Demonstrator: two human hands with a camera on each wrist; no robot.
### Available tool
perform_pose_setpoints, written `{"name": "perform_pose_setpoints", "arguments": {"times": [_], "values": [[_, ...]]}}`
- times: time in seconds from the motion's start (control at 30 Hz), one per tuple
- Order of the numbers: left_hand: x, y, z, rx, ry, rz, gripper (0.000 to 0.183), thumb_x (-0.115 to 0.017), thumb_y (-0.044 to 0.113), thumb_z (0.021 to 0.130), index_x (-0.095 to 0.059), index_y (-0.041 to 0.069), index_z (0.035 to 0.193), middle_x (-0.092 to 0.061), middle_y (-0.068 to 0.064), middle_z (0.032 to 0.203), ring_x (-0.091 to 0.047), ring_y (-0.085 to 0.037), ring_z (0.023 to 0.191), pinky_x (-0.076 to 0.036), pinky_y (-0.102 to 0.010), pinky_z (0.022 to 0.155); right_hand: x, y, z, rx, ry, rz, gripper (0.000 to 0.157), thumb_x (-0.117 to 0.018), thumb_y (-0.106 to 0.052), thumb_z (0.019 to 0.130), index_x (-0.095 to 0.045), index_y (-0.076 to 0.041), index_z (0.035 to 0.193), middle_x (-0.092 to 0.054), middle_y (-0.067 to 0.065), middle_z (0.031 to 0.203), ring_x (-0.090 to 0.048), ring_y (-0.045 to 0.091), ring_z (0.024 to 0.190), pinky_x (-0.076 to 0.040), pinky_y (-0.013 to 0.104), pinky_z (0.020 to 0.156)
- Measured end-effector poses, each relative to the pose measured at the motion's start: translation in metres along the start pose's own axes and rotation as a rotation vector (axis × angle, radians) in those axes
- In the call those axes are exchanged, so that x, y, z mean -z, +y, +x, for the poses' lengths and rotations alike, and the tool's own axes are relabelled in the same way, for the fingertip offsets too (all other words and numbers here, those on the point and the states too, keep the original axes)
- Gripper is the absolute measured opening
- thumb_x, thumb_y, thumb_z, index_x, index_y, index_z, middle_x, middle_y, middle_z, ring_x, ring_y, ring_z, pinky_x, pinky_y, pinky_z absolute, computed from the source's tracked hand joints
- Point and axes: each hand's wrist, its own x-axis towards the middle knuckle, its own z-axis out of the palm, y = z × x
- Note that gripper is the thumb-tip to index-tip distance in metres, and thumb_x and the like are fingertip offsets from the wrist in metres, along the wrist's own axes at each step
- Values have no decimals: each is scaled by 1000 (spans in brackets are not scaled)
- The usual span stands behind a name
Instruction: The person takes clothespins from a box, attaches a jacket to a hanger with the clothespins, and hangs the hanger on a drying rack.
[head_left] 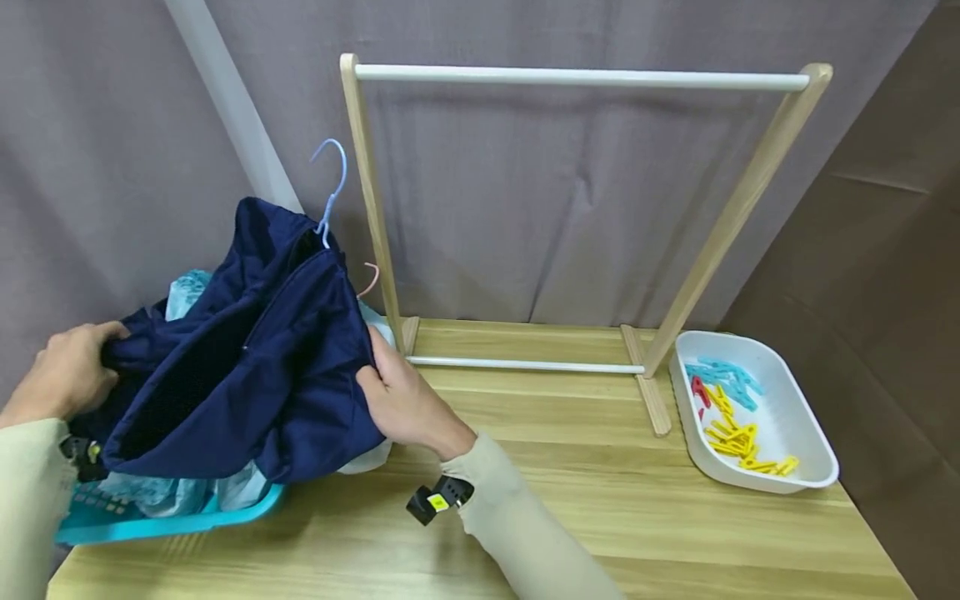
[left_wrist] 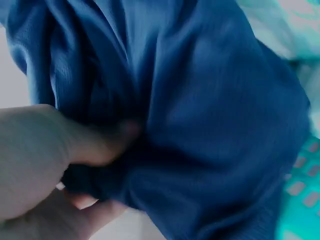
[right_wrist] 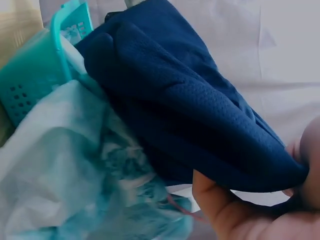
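A navy blue garment is held up between both hands, above a turquoise basket. My left hand grips its bunched left end; in the left wrist view, the thumb presses into the folds. On the opposite side my right hand pinches the edge between thumb and fingers. The hook of a blue hanger sticks up from the garment's top; the rest of that hanger is hidden inside. A dark opening faces the front. Behind the cloth, a pink hanger hook shows.
White and teal patterned cloth fills and overhangs the basket. A wooden rack with a white top rail stands at the table's back. To its right, a white tray contains blue, yellow and red clothespins.
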Motion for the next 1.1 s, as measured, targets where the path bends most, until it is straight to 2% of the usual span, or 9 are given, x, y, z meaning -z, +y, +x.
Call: {"name": "perform_pose_setpoints", "arguments": {"times": [0.1,0.27,0.37,0.47,0.6,0.67,0.73,0.9,1.1], "values": [[16,23,-7,17,179,-24,43,-57,-11,74,-53,-9,116,-49,-42,116,-49,-63,99,-38,-74,81,6,-8,1,28,14,6,57,-38,-8,101,-36,-19,156,-50,4,154,-52,14,134,-40,32,116],[48,75,-15,-53,538,-90,40,-48,-11,67,-61,-8,105,-54,-38,110,-50,-61,99,-34,-68,80,18,-25,2,102,18,47,55,-40,-9,101,-44,-24,153,-56,-1,148,-57,11,124,-44,28,111],[67,108,-21,-91,649,-137,40,-45,-11,67,-64,-8,102,-58,-37,108,-53,-56,100,-32,-62,82,28,-34,0,135,13,73,52,-41,-7,101,-49,-21,151,-59,0,145,-59,10,119,-46,26,107],[85,144,-31,-71,667,-198,43,-44,-10,71,-68,-6,106,-62,-33,110,-57,-44,98,-35,-48,81,42,-43,-2,170,38,75,50,-41,-6,101,-52,-16,148,-60,2,144,-60,10,118,-47,26,106],[98,184,-45,12,608,-327,34,-54,0,82,-73,8,109,-65,-5,72,-52,-13,59,-34,-25,57,70,-50,-8,191,76,64,44,-44,-4,100,-59,-10,141,-68,8,130,-65,11,106,-52,28,97],[98,202,-53,44,575,-420,27,-63,6,85,-74,15,107,-55,9,57,-37,-4,44,-29,-23,46,90,-52,-17,175,86,50,41,-46,-3,99,-63,-9,136,-72,10,121,-68,12,99,-55,29,90],[96,221,-61,56,566,-520,23,-68,9,86,-74,20,106,-52,17,55,-41,-5,43,-32,-22,45,112,-52,-27,148,99,23,38,-48,-3,99,-65,-7,131,-73,10,112,-68,12,90,-56,28,83],[86,272,-76,-36,597,-788,22,-74,4,84,-75,16,102,-67,12,71,-58,-3,54,-45,-16,53,167,-52,-60,139,151,-63,30,-50,1,100,-68,-3,124,-72,3,109,-66,11,91,-53,22,82],[59,335,-81,-232,583,-1155,24,-72,-11,81,-69,1,102,-72,2,85,-65,-6,62,-53,-16,62,227,-45,-107,139,224,-153,26,-50,6,101,-70,-5,115,-69,-3,97,-63,8,83,-50,17,73]]}}
